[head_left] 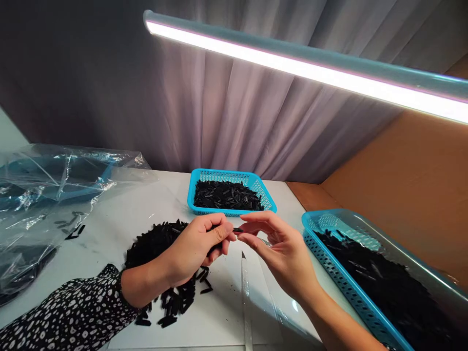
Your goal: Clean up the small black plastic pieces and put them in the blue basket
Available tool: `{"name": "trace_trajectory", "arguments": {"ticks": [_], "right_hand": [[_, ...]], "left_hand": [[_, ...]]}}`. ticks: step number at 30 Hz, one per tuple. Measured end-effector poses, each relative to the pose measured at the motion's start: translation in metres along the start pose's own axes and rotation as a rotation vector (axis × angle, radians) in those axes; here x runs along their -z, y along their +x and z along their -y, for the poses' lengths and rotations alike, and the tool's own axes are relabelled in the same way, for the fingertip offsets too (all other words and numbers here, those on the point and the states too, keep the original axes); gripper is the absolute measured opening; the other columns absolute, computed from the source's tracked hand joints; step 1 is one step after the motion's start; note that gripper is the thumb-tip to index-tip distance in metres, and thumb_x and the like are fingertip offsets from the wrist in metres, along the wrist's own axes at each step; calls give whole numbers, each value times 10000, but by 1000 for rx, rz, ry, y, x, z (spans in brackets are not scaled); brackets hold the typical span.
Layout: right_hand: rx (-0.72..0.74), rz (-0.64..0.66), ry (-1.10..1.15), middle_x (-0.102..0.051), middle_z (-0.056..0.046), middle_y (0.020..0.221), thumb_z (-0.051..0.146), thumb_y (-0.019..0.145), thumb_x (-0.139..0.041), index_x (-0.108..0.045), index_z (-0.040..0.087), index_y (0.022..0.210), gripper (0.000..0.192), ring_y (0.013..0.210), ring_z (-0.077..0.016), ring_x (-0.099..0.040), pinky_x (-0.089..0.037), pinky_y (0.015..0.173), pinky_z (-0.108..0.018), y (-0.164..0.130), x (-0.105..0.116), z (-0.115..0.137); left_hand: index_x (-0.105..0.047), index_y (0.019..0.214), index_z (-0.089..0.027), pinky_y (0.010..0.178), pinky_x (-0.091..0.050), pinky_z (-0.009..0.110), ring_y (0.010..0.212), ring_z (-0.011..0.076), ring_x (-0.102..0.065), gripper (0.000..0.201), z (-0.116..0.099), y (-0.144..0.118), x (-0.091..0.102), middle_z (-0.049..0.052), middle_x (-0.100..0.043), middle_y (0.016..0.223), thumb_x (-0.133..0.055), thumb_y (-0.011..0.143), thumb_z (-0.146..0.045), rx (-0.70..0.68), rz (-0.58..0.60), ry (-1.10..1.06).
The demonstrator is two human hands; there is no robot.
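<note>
My left hand (201, 241) is closed, its thumb and forefinger pinching a small, thin black strip (237, 229). More black shows below the thumb, inside the curled fingers. My right hand (285, 248) curls its thumb and fingertips around the strip's other end; the exact contact is hard to see. Under and behind my left forearm lies a heap of similar short black pieces (153, 241), partly covered by the arm. Several loose ones are scattered at its near edge. Below the hands, a pale narrow ruler-like strip with a pointed dark tip (245, 297) lies on the white table (219, 312).
A blue plastic basket (234, 212) holding black pieces stands at the back. Another blue basket (340, 287) with black pieces and a clear sheet is at right. Clear plastic bags (62, 190) cover the left side. A bright tube lamp (292, 68) hangs overhead.
</note>
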State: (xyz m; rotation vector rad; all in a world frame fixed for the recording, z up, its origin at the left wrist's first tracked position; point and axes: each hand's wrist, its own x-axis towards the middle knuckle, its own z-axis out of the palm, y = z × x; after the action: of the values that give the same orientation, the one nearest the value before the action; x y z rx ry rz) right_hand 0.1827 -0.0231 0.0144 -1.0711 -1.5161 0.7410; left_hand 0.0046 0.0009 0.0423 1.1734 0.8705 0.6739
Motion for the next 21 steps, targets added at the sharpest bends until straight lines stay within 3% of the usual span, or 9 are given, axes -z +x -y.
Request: {"name": "trace_trajectory", "arguments": {"ticks": [4, 8, 13, 15, 21], "right_hand": [[12, 24, 25, -784, -13, 805, 198, 818, -707, -761, 244, 910, 117, 738, -172, -704, -543, 696, -304, 0, 0, 0], [-120, -36, 137, -768, -6, 725, 270, 795, -747, -787, 252, 809, 46, 685, -166, -684, -525, 663, -295, 3, 2, -1], [-259, -22, 359, -734, -7, 664, 358, 762, -795, -788, 239, 770, 120, 654, -148, -659, -514, 654, -273, 9, 4, -1], [-280, -17, 396, -726, -9, 649, 381, 752, -806, -789, 232, 767, 150, 651, -146, -651, -505, 668, -277, 9, 4, -2], [-312, 0, 439, -717, -23, 656, 394, 734, -820, -772, 199, 769, 204, 654, -144, -623, -471, 682, -282, 10, 3, -3]], "left_hand": [[-561, 747, -161, 405, -112, 194, 439, 37, -327, 322, -1, 0, 0, -35, -511, 607, -593, 865, -459, 31, 10, 1], [-565, 760, -148, 422, -114, 198, 486, 45, -354, 353, -6, 0, 2, -10, -525, 652, -555, 887, -477, 102, 57, -94], [-576, 826, -140, 454, -180, 198, 557, 48, -370, 87, -13, -2, 6, 19, -583, 763, -624, 765, -178, 137, 80, -218], [-573, 831, -140, 463, -192, 201, 552, 43, -352, 142, -15, -3, 6, 12, -584, 771, -599, 701, -90, 139, 64, -225], [-541, 834, -150, 469, -177, 216, 541, 42, -353, 67, -12, 2, 6, 10, -607, 759, -574, 789, -113, 114, 12, -153]]}}
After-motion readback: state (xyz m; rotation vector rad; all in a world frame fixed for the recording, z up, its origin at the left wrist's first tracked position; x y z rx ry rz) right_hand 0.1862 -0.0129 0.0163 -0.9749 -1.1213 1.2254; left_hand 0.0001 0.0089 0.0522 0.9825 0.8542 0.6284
